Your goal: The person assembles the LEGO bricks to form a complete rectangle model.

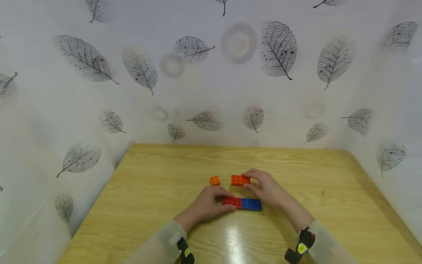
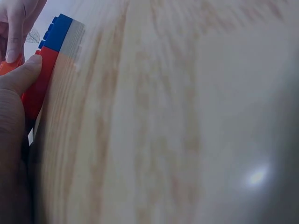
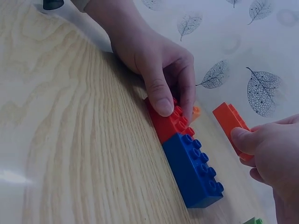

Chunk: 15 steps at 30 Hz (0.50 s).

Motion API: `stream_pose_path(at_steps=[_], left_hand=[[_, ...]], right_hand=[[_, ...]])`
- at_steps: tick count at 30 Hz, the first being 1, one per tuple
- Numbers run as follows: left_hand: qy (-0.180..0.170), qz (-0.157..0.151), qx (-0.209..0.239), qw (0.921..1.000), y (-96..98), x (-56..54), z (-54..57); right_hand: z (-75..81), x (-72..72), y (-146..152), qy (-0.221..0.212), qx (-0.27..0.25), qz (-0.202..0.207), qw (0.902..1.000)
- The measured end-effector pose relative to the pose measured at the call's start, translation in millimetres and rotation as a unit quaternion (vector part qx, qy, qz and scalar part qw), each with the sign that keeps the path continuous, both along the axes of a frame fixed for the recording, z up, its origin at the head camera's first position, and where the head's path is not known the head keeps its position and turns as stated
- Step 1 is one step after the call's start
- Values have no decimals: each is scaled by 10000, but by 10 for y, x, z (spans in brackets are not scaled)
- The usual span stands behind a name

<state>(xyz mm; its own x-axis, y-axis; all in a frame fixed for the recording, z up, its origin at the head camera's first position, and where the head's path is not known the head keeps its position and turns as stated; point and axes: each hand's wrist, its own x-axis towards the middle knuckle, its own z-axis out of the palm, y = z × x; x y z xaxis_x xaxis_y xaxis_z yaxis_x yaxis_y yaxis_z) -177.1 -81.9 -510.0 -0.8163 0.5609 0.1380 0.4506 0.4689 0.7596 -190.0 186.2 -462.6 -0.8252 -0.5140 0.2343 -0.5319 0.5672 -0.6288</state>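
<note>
A red brick [image 1: 231, 201] and a blue brick [image 1: 251, 204] lie end to end on the table, studs up. My left hand [image 1: 208, 203] holds the red brick, thumb on the near side and fingers on the far side. Just behind this row, my right hand [image 1: 266, 187] pinches an orange-red brick [image 1: 239, 180] between thumb and fingers at its right end. In the right wrist view that orange-red brick [image 3: 228, 122] is apart from the row. A small orange brick [image 1: 215, 180] sits beyond my left hand, partly hidden in the right wrist view.
The wooden table [image 1: 158, 165] meets a pale curtain [image 1: 204, 84] with leaf prints at the back and sides. A bit of a green brick [image 3: 254, 221] shows at the lower edge of the right wrist view. Both wrists wear strapped devices.
</note>
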Motion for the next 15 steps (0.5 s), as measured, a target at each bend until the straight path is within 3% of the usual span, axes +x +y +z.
stream_pose_path(at_steps=[7,15], left_hand=[[73,14,23,10000,4,4,10],[25,20,51,10000,-3,0,-6]], right_hand=[[25,108,42,135,-4,128,9998],[37,265,85,-39,1,34,10000]])
